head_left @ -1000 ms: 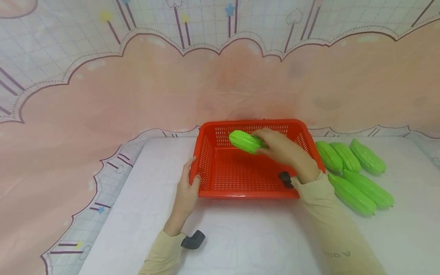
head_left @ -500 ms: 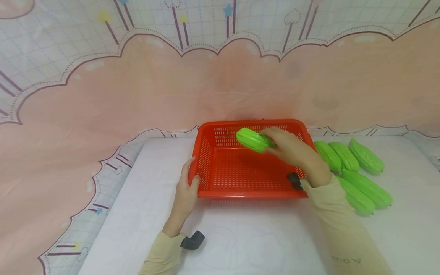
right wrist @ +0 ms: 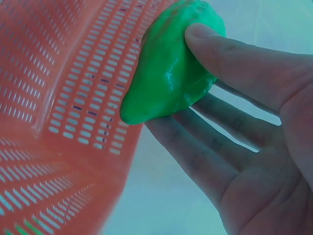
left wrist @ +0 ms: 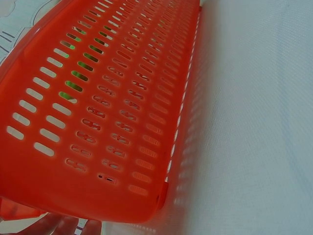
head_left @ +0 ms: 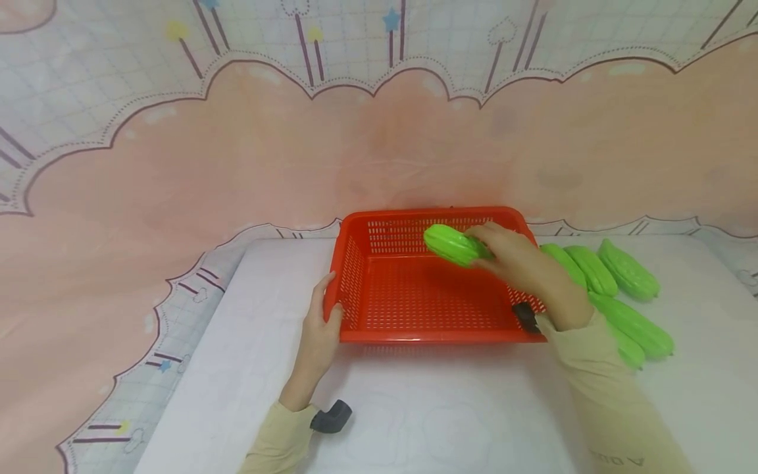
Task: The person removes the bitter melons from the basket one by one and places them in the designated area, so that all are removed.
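My right hand (head_left: 514,258) grips a bright green, ridged bitter melon (head_left: 449,243) above the right half of a red plastic basket (head_left: 414,337). In the right wrist view, the thumb presses one side of the bitter melon (right wrist: 168,68) and the fingers lie under the other; its tapered tip points out of the hand. The left hand (head_left: 318,332) holds the basket's left rim, thumb on the near side. In the left wrist view, the slotted basket wall (left wrist: 107,117) fills much of the frame, and only fingertips show at the bottom.
Several more green bitter melons (head_left: 632,273) lie on the white table (head_left: 444,415) right of the basket; the right forearm partly covers some. A patterned cloth backdrop (head_left: 414,151) stands close behind the basket. Each wrist wears a dark mount (head_left: 331,417).
My right hand has moved steadily to the right with the bitter melon, still over the basket. The left hand stays on the rim.
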A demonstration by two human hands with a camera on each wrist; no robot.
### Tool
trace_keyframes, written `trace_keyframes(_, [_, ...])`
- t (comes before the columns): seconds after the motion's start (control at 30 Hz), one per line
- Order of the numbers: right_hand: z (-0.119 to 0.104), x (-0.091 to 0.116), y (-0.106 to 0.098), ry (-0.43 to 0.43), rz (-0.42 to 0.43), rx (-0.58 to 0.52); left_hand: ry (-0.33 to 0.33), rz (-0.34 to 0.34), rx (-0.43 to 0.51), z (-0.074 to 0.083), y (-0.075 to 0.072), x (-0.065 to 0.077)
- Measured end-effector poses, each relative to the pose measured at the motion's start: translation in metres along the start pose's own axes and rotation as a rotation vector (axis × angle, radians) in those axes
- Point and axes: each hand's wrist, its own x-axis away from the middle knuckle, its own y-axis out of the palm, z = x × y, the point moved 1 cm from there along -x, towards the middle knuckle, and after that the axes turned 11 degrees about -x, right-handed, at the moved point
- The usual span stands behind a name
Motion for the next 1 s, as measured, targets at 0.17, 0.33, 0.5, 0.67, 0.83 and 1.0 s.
trace_keyframes(0.17, [0.002,0.007,-0.005,-0.021,0.024,-0.005,0.003,0.002,0.004,0.001,0.000,0.001])
trace_keyframes(0.33, [0.005,0.013,-0.010,-0.018,0.023,-0.003,0.001,0.003,-0.004,0.002,0.000,0.001])
trace_keyframes(0.5, [0.007,0.018,-0.016,-0.027,0.039,0.006,0.001,0.003,-0.001,0.003,-0.001,0.002])
trace_keyframes(0.67, [0.009,0.023,-0.020,-0.031,0.042,0.027,-0.003,0.004,0.005,0.004,-0.001,0.001])
trace_keyframes(0.83, [0.012,0.028,-0.023,-0.035,0.056,0.041,-0.009,0.001,0.004,0.006,-0.001,0.002])
trace_keyframes(1.0, [0.014,0.033,-0.027,-0.014,0.058,0.054,-0.008,0.001,-0.002,0.007,-0.002,0.002])
